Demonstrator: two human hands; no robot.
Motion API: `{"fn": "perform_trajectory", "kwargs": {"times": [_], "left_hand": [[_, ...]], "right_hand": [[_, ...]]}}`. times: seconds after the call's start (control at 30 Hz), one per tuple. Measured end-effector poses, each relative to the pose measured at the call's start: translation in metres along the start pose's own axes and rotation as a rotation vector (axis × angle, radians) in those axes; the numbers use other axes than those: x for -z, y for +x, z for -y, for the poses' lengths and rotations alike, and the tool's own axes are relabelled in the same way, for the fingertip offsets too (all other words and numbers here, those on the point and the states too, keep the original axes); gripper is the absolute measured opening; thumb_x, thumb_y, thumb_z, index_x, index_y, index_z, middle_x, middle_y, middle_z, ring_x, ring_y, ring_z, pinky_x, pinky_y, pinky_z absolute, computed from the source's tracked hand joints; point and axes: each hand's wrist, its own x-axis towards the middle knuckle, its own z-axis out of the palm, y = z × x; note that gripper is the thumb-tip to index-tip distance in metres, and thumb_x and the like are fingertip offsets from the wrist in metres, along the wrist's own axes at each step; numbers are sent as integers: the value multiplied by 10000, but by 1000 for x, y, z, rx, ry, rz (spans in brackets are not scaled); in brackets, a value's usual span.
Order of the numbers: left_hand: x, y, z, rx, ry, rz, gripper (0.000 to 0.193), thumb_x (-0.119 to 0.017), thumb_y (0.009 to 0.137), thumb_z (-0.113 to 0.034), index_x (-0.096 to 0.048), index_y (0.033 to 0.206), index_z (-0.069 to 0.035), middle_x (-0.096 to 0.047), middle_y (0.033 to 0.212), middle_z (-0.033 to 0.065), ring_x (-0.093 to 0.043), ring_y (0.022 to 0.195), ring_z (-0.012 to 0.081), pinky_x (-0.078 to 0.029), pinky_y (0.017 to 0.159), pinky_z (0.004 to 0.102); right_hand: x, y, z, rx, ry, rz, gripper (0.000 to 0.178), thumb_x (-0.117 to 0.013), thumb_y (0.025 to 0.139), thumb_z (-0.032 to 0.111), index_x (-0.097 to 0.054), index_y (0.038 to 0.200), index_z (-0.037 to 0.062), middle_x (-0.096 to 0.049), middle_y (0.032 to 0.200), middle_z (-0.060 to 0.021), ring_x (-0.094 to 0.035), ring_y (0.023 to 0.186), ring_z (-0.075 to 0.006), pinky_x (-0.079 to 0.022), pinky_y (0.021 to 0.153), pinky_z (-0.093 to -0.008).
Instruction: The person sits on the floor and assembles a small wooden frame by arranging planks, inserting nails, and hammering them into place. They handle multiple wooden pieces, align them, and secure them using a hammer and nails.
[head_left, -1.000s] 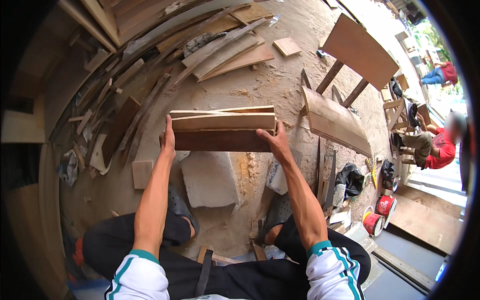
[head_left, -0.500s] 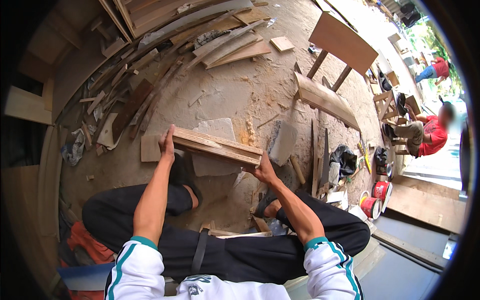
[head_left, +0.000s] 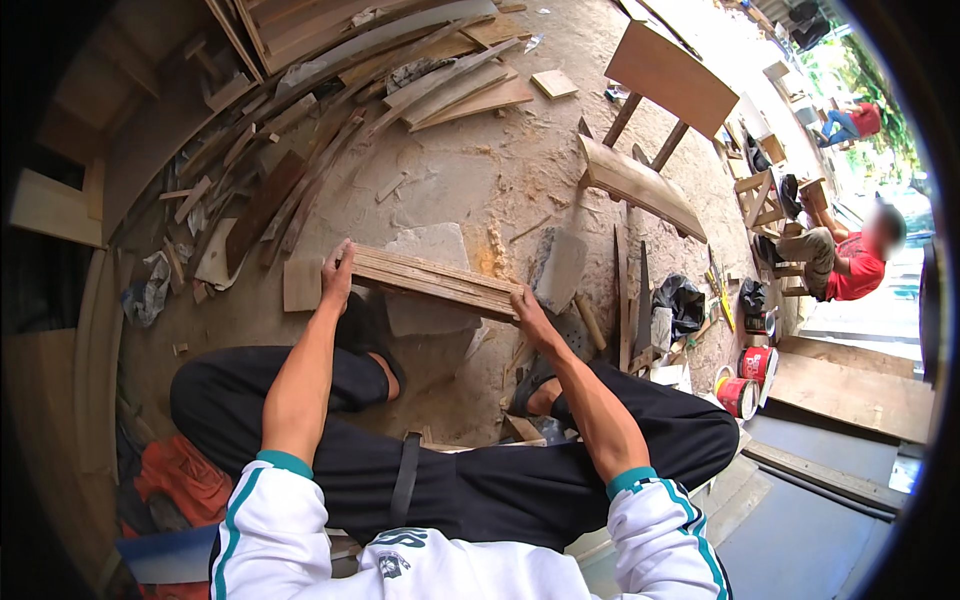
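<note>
Between the person's left grip [head_left: 337,274] and right grip [head_left: 531,312], a stack of boards [head_left: 432,281] is held over the floor [head_left: 445,185], long edges turned upward and the right end slanting closer to the body. Both grips are clamped on it, one at each short end. Beyond and below sits a pale block [head_left: 428,246]; whether the boards touch it, I cannot tell. The wood looks dry and matte, so it should handle as stiff, moderately heavy and not very slippery. The likelier trouble is one board sliding against its neighbour, since no strap shows around them. The ends seem the right place to hold, with fingers and thumbs spanning every layer and squeezing evenly. The raw, layered edges may chip or splinter, so dragging palms along them seems unwise.
</note>
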Motion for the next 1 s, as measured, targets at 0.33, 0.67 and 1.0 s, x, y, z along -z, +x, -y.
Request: {"fn": "perform_trajectory", "kwargs": {"times": [0.33,0.67,1.0], "left_hand": [[1,5,-14,198,252,-100,743,-595,859,-658,-635,1224,-12,-660,1155,154,-587,1122,262,-429,964,348],[-15,11,-19,151,220,-112,794,-636,799,-697,-663,1147,16,-678,1093,166,-608,1063,271,-439,936,365],[-19,17,-17,99,291,-164,688,-649,813,-648,-695,1012,9,-700,978,150,-636,986,292,-463,864,395]], "right_hand": [[-60,2,31,-255,-184,-529,713,-317,976,634,-527,1301,36,-592,1184,-328,-535,1167,-476,-414,976,-476],[-37,18,-1,-58,-175,-364,703,-269,1007,591,-561,1139,-35,-631,1057,-287,-581,1046,-439,-426,906,-461],[-40,18,51,346,-906,-484,658,-617,909,353,-378,1424,20,-428,1418,-257,-380,1340,-409,-271,1132,-474]]}}
